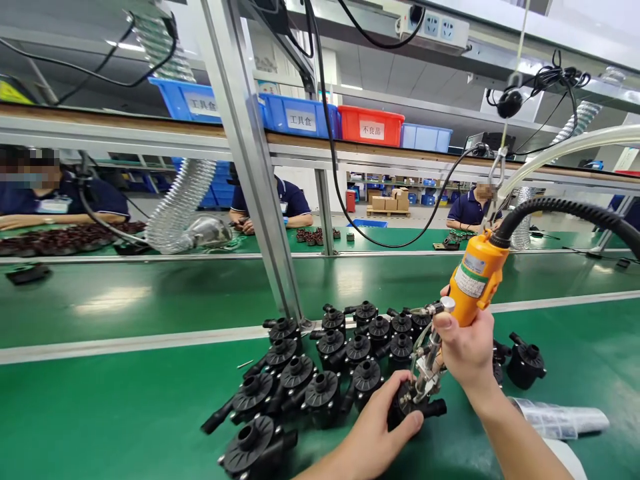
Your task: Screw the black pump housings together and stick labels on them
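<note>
My right hand (467, 347) grips driver (473, 277), left hand (377, 423) clasps pump (398, 405) beneath it. I read this as screwdriving; next move wants driver square, pump still.

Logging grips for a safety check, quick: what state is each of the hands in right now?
Left hand: closed around a round black plastic housing.
Right hand: closed around an orange cylindrical power tool.
</note>
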{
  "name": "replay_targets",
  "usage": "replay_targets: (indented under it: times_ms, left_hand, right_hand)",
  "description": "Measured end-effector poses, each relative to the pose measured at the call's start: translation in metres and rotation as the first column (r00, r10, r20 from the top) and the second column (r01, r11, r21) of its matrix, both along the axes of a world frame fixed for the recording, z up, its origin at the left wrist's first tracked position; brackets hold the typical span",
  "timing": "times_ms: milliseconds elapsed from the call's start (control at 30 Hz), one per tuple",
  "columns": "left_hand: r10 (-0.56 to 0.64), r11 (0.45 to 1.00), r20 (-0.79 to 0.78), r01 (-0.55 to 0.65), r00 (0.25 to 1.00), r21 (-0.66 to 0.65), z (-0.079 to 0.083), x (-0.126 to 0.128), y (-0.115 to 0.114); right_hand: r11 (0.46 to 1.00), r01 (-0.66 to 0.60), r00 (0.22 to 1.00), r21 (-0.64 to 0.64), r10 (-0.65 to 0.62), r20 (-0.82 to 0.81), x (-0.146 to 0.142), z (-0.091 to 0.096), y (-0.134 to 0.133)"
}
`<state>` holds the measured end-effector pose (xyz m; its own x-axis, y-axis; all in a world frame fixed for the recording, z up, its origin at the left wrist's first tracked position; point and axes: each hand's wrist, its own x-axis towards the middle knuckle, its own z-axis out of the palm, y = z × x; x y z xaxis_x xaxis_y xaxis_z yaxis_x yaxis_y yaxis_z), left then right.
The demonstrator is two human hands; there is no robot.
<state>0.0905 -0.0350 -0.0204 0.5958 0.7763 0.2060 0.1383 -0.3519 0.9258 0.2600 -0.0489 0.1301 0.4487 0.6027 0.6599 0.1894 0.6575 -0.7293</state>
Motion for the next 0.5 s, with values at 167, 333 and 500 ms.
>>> replay_targets:
  times_ms: [167, 333, 500]
  left_hand:
    - [0.094, 0.996, -0.008, -0.094, 0.996, -0.008, -0.008, -0.003, -0.004]
    - [-0.243, 0.939, 0.253, 0.293, 0.936, -0.181, -0.015, -0.008, -0.002]
    - [-0.159, 0.931, 0.361, 0.261, 0.919, -0.255, -0.03, 0.008, 0.0]
  right_hand:
    - [1.0, 0.021, 0.997, 0.01, -0.02, -0.074, 0.011, -0.001, 0.004]
    - [0.981, 0.155, 0.98, 0.114, -0.138, -0.14, 0.047, 0.002, -0.009]
    - [0.986, 0.125, 0.99, 0.106, -0.117, -0.083, 0.061, 0.003, -0.022]
